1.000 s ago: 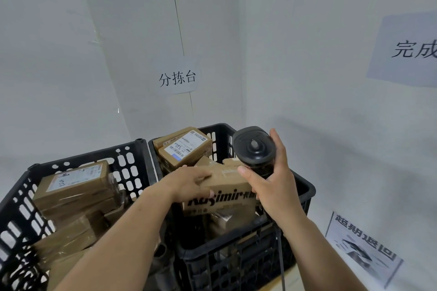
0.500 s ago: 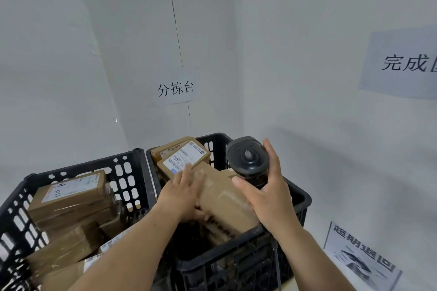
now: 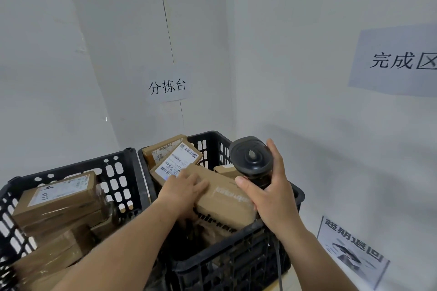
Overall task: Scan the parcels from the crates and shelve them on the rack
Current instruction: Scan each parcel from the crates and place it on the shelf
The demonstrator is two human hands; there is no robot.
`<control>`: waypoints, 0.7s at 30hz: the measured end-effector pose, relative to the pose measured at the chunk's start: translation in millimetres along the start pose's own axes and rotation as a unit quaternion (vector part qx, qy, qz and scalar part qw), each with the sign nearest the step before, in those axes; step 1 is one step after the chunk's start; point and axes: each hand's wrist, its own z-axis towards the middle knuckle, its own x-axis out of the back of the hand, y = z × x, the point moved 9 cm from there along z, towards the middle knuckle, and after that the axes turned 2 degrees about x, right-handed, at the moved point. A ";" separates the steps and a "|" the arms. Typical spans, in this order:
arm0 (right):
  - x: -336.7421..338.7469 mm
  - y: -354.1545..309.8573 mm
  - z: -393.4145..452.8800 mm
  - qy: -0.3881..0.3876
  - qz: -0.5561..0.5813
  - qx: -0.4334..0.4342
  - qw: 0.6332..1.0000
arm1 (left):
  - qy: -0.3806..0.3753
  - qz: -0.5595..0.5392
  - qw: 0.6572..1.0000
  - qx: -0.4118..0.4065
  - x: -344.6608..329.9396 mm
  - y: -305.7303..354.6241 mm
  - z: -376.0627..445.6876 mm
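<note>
Two black plastic crates stand side by side in a corner, the left crate point(image 3: 123, 172) and the right crate point(image 3: 238, 238), both holding brown cardboard parcels. My left hand point(image 3: 182, 192) grips the near end of a long brown parcel point(image 3: 224, 198) that lies tilted across the top of the right crate. My right hand point(image 3: 269, 192) holds a black handheld scanner point(image 3: 251, 159) just above that parcel's right end; its cable point(image 3: 279, 264) hangs down. Behind lies a parcel with a white shipping label point(image 3: 177, 160).
The left crate holds several stacked parcels, the top parcel point(image 3: 59, 196) with a white label. White walls close in behind and to the right, with paper signs: one sign point(image 3: 167, 86) above the crates, a big sign point(image 3: 397, 61) at right, a low sign point(image 3: 352, 250).
My left hand has turned the long parcel over in the right crate, so its printed side now faces down and toward me. The scanner hand has stayed beside it.
</note>
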 end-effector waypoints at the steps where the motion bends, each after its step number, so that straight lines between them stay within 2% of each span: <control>1: 0.2 -0.3 -0.3 0.000 -0.005 -0.005 1.000 | -0.005 -0.013 1.000 0.000 3.9 -3.1 1.6; 6: 3.8 -5.9 1.1 0.011 -0.008 0.000 1.000 | -0.025 -0.070 0.997 0.013 26.7 -15.8 8.1; 11: 5.6 -3.6 2.2 0.020 0.002 -0.009 1.000 | 0.023 -0.128 0.991 0.042 54.7 -18.9 14.1; 16: 7.7 0.5 3.9 0.019 0.010 -0.011 1.000 | 0.104 -0.057 0.993 0.011 70.5 -4.8 21.9; 21: 7.6 -1.4 3.4 0.021 0.007 -0.007 1.000 | 0.066 -0.033 0.997 0.029 55.7 0.8 26.0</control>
